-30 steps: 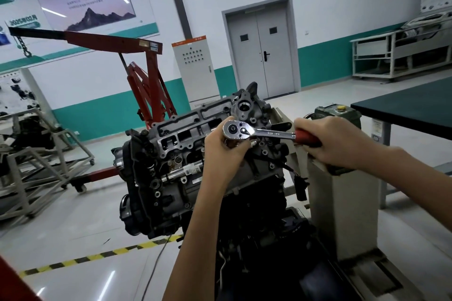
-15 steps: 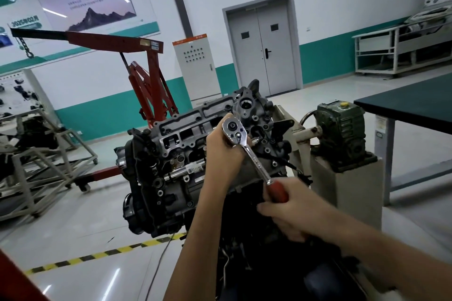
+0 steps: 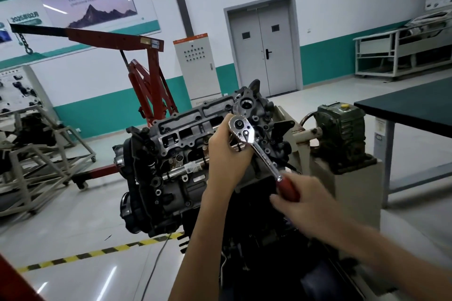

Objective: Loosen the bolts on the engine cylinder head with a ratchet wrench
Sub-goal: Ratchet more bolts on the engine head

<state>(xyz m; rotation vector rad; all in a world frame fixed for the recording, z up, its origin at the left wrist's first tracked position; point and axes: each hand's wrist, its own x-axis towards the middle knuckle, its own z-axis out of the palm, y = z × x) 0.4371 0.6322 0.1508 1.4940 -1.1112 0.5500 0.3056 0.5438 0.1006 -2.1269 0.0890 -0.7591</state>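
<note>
ratchet wrench [image 3: 259, 152] lower — in right hand [image 3: 302, 203]

Left grip [image 3: 227, 154]: forearm upright below the ratchet wrench [image 3: 260, 150], fingers curled at its head, back of hand toward camera. Right grip [image 3: 303, 203]: closed round the wrench's handle end, forearm extending right of it, blurred.

Only bare skin shows of the person: a slim bare left hand [image 3: 227, 154] on a long, uncovered left forearm [image 3: 195, 239] seen almost to the elbow, and a bare right hand [image 3: 302, 205], slightly blurred, on an equally uncovered right forearm [image 3: 391, 252] cut off by the picture's edge
</note>
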